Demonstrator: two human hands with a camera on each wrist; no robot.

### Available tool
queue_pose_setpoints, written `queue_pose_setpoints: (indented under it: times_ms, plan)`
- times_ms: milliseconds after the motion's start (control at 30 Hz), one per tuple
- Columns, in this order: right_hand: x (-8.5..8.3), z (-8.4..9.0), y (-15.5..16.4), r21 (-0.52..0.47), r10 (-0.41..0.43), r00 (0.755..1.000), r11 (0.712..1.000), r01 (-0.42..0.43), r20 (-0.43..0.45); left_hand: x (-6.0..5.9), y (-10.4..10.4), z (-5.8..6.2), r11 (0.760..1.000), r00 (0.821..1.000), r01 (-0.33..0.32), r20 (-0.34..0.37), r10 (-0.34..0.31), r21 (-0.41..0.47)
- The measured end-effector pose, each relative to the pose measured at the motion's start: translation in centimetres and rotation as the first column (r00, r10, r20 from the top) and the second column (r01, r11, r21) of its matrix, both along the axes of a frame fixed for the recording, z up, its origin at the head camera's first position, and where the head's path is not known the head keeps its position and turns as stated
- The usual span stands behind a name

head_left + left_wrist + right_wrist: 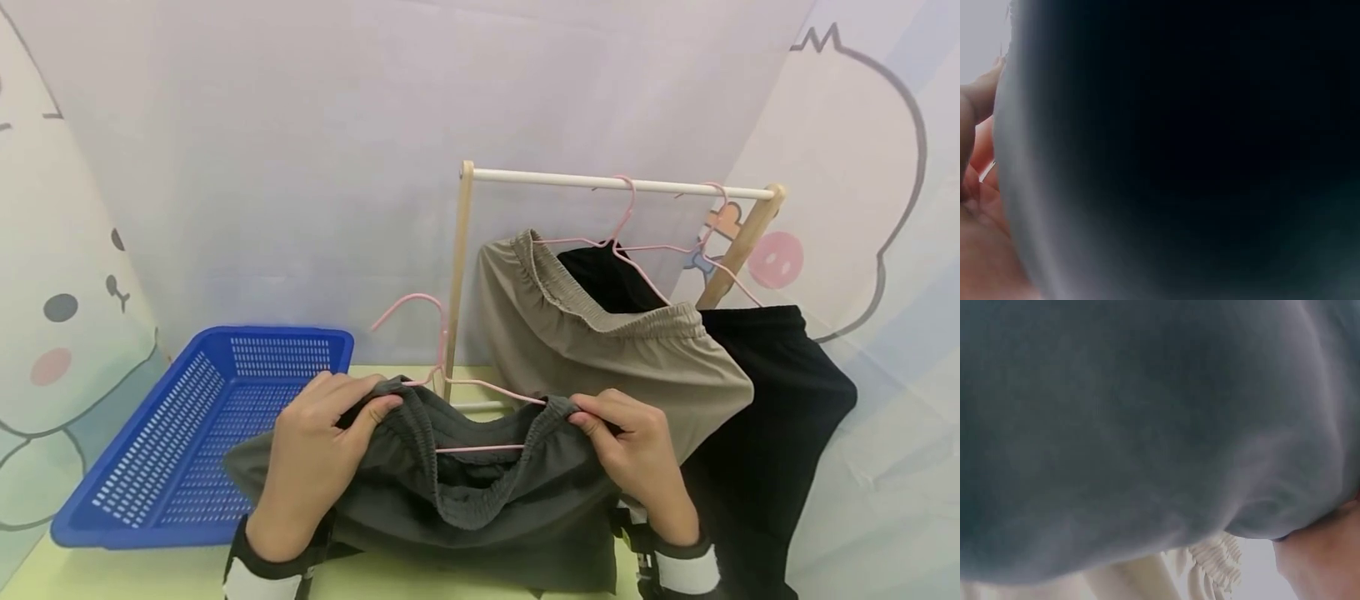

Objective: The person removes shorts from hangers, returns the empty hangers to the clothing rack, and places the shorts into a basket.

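Dark grey shorts (480, 492) with an elastic waistband lie in front of me, a pink hanger (480, 390) partly inside the waist opening, its hook up at the left. My left hand (318, 454) pinches the waistband's left end. My right hand (637, 454) pinches its right end, stretching the band. In the left wrist view dark fabric (1197, 150) fills nearly the whole frame, with a strip of hand (979, 187) at the left edge. Grey fabric (1135, 425) also fills the right wrist view, with the beige waistband (1216, 562) below it.
A wooden rack (615, 185) stands behind, carrying beige shorts (600, 350) and black shorts (772, 400) on pink hangers. A blue plastic basket (195, 425) sits at the left on the pale green table (150, 575). Printed cloth walls enclose the space.
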State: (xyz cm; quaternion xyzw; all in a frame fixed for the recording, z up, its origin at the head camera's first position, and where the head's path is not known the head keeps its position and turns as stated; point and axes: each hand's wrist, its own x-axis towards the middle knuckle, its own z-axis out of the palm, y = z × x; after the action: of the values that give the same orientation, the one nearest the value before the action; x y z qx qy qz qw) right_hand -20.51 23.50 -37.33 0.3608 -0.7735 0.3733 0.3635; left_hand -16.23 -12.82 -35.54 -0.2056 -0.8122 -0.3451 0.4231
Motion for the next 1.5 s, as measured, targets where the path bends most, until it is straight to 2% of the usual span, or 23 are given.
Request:
queue_pose_setpoints:
  times_ms: [267,533,767,933,1167,1300,1500]
  plan:
    - [0.3,0.1,-1.1,0.027,0.011,0.998,1.000,-0.013,0.065,0.1,0.3,0.0,1.000,1.000,-0.001,-0.011,0.001,0.001]
    - [0.4,0.2,-1.9,0.028,0.038,0.998,0.999,-0.039,0.045,0.1,0.7,0.2,1.000,1.000,-0.020,-0.001,0.020,0.013]
    - [0.5,0.0,-2.2,0.040,0.011,0.992,0.999,-0.016,0.129,0.2,0.3,0.1,0.999,1.000,-0.008,-0.015,0.009,0.053]
    - [0.3,-0.2,-2.1,0.062,0.013,0.992,0.998,-0.021,0.125,0.1,0.2,0.0,0.997,0.999,-0.002,-0.040,0.004,0.071]
    - [0.1,-0.2,-1.9,0.061,0.012,0.997,0.998,-0.016,0.072,-0.1,-0.1,0.1,0.998,0.998,0.014,-0.057,-0.010,0.064]
    - [0.0,-0.2,-1.6,0.057,-0.006,0.997,0.998,0.001,0.075,-0.3,-0.5,0.3,0.997,0.998,0.024,-0.065,-0.020,0.076]
    - [-0.2,0.1,-0.7,0.090,-0.071,0.989,0.994,0.059,0.133,-0.3,-0.9,0.6,0.995,0.997,0.032,-0.066,-0.026,0.092]
